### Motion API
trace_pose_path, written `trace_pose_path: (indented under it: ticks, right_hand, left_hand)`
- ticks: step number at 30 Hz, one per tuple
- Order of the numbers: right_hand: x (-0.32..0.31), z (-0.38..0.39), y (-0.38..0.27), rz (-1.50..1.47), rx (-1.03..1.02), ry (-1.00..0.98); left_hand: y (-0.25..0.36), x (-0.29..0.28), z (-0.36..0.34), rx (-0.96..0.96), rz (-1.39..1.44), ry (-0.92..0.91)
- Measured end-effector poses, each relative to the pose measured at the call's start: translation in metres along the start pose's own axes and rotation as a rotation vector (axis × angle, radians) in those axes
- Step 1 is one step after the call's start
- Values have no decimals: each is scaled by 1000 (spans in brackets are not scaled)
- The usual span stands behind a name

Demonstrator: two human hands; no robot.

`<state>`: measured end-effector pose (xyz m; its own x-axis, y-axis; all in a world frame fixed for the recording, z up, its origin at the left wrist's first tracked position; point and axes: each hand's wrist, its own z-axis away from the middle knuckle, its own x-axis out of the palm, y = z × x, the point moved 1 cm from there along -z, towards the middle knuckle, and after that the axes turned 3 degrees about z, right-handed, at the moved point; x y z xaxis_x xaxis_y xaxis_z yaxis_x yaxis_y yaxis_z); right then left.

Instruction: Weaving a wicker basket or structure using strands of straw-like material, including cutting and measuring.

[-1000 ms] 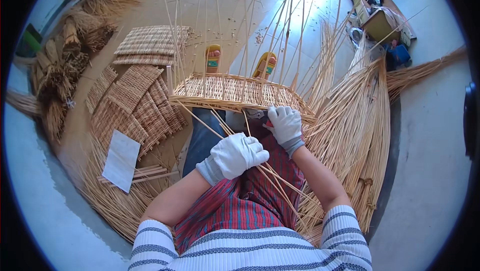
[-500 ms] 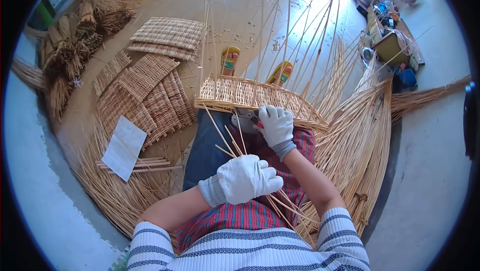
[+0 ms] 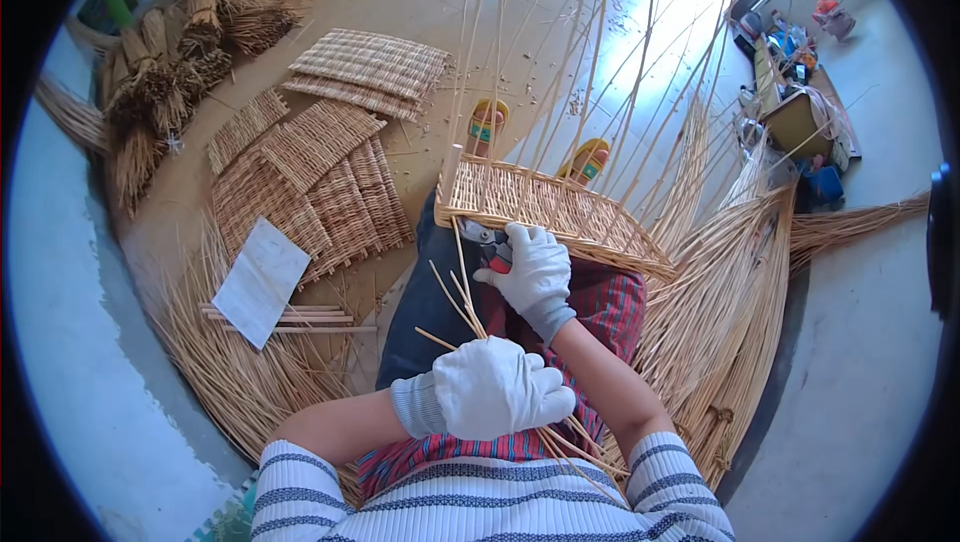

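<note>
A half-woven wicker piece (image 3: 545, 207) with long upright stakes rests across my lap. My gloved right hand (image 3: 532, 277) grips pruning shears with red handles (image 3: 493, 257), whose blades are just beneath the left part of the woven rim, by a loose cane. Lower down, at my lap, my gloved left hand (image 3: 492, 390) is closed around several thin rattan canes (image 3: 460, 304) that poke out above and below it. Striped cloth (image 3: 605, 307) and dark blue fabric (image 3: 410, 297) cover my legs. Yellow slippers (image 3: 585, 160) show on my feet beyond the wicker piece.
Woven panels (image 3: 320, 192) lie at the left beside a white sheet (image 3: 260, 282) and short rods (image 3: 330, 317). Reed bundles (image 3: 160, 72) line the left wall. Long loose canes (image 3: 720, 332) fill the right side. A crate with assorted clutter (image 3: 795, 122) stands at the upper right.
My right hand and the shears have moved left along the rim. My left hand has moved down and a little right with the canes. The view has also shifted, moving the surroundings rightward.
</note>
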<state>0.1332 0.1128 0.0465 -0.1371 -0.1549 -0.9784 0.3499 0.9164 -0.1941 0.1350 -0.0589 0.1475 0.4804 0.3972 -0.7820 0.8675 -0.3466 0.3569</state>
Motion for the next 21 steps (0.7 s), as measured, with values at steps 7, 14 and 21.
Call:
trace_pose_path:
  ticks: [7,14,21]
  right_hand:
    - [0,-4,-17,75,29,-47]
    - [1,11,16,3,-244,-134]
    - [-40,58,140,-445,370,114]
  left_hand:
    - [2,-1,-3,-26,17,9]
    - [12,-19,-5,-95,-94,-150]
    - [-95,-19,214,-918,-319,459]
